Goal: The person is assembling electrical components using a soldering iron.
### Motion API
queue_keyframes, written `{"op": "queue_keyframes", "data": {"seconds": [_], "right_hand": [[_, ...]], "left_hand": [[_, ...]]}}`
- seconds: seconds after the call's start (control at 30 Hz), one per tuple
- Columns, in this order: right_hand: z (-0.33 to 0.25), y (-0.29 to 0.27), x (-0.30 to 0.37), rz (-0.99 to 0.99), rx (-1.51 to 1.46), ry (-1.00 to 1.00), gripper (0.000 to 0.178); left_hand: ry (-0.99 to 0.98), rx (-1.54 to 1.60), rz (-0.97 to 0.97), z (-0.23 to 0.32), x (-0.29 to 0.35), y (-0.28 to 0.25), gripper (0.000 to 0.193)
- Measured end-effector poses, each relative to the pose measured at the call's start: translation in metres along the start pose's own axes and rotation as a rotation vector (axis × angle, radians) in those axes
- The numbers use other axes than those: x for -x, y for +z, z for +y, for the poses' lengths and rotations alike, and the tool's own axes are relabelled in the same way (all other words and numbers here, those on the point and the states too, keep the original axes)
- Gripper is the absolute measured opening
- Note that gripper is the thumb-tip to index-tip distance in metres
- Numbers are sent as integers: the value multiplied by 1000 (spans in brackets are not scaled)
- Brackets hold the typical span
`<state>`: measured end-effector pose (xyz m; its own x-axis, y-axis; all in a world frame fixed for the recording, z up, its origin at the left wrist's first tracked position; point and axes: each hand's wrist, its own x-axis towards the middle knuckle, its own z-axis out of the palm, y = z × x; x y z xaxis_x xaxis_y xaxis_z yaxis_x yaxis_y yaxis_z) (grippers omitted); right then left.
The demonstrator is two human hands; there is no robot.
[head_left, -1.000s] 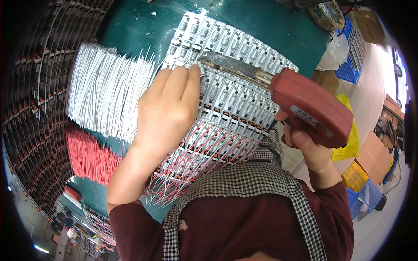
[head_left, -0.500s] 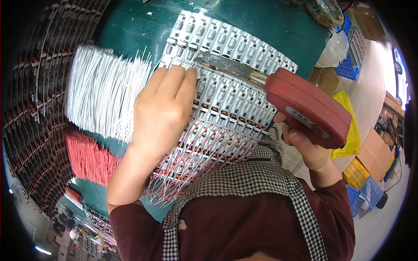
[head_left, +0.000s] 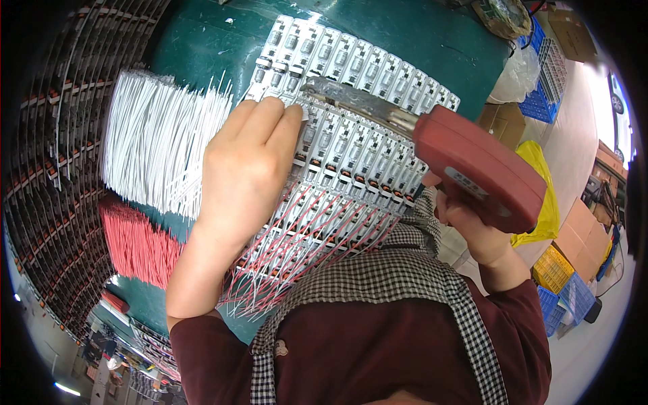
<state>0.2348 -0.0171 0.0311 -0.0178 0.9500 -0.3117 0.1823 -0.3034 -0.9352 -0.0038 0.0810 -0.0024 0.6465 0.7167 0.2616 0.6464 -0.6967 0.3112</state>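
Observation:
My right hand [head_left: 469,219] is wrapped round the handle of a red soldering gun [head_left: 482,169]. Its long, dirty metal tip reaches left over rows of small white circuit boards [head_left: 364,64] with round glassy parts. Fingers bent and pressed together, my left hand [head_left: 250,162] lies over the left end of these rows, close to the tip. A small white bit shows by its forefinger, but what the fingertips grip is hidden. Red and white wires [head_left: 304,250] hang from the nearer rows toward my checked apron.
Left of my left hand, a thick bundle of white wires [head_left: 158,135] lies on the green tabletop [head_left: 202,40], with a red wire bundle [head_left: 138,243] nearer. Racks of boards [head_left: 54,135] stand far left. On the right are a yellow bag [head_left: 540,202], crates and cardboard boxes.
My left hand has shifted very slightly left and up. The soldering gun has barely moved, its tip still over the boards beside my left fingers.

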Motion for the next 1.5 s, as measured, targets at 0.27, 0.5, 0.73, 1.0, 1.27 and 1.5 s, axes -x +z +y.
{"op": "queue_keyframes", "data": {"seconds": [0.27, 0.5, 0.73, 1.0, 1.27, 1.5], "right_hand": [[0, -4, -2, -71, 147, -14, 38], [4, -6, 5, -71, 53, 12, 42], [7, -10, 9, -169, -374, -2, 50], [12, -15, 16, -168, -374, 37, 46], [13, -4, 18, -3, -192, 88, 55], [23, -11, 19, -63, -22, 36, 44]], "left_hand": [[-5, 27, -4, -1, 0, 0, 27], [-11, 3, -30, 0, -1, -2, 27], [-15, -4, -21, 1, -1, -1, 27], [92, -63, 44, 7, -3, 6, 28], [88, -83, 26, 9, -3, 9, 28], [67, -103, 12, 11, -3, 8, 25]]}}
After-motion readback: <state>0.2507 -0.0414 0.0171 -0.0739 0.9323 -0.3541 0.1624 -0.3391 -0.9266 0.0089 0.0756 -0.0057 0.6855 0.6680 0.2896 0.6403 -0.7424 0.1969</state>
